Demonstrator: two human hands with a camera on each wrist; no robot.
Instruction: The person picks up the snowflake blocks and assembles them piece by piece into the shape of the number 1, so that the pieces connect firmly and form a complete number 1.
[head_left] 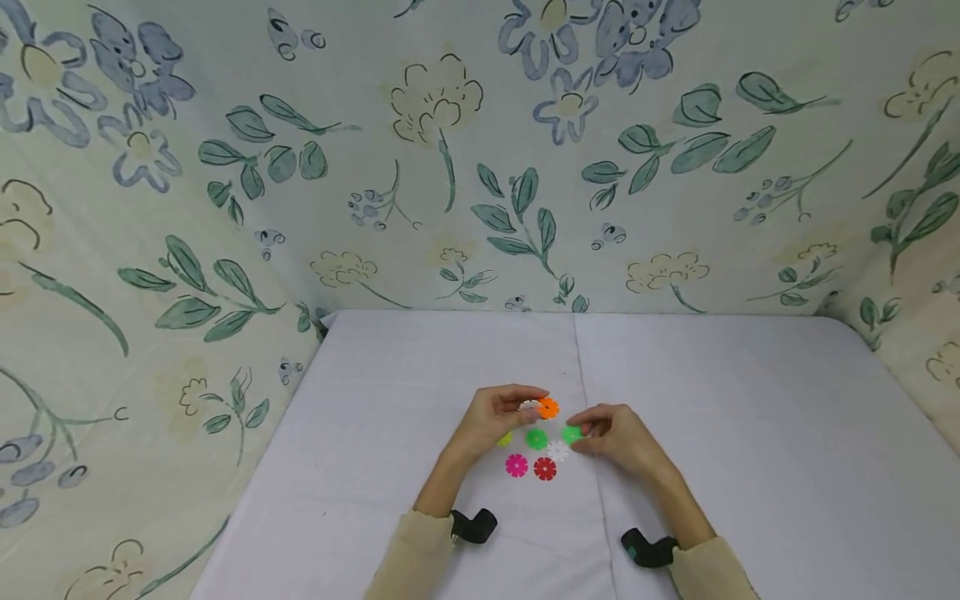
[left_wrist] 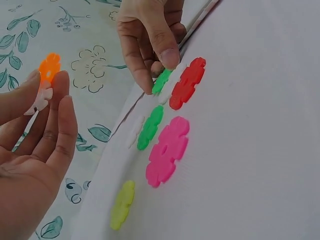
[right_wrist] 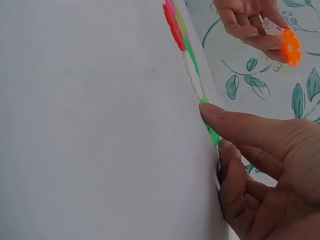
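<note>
My left hand (head_left: 491,421) is raised a little above the table and pinches a white notched plastic disc (left_wrist: 40,100). An orange flower-shaped disc (head_left: 550,407) is joined to that white one and stands out past the fingertips. To the right, my right hand (head_left: 622,437) has its thumb and fingers at a green disc (head_left: 572,434) at the tabletop, pinching its edge. Between the hands lie another green disc (head_left: 536,439), a white disc (head_left: 557,451), a pink disc (head_left: 516,465) and a red disc (head_left: 545,469). A yellow disc (left_wrist: 122,205) is partly hidden by the left hand in the head view.
A white cloth (head_left: 712,383) with a crease covers the table. Floral fabric (head_left: 450,167) hangs behind and at both sides. Each wrist carries a black camera mount (head_left: 475,527).
</note>
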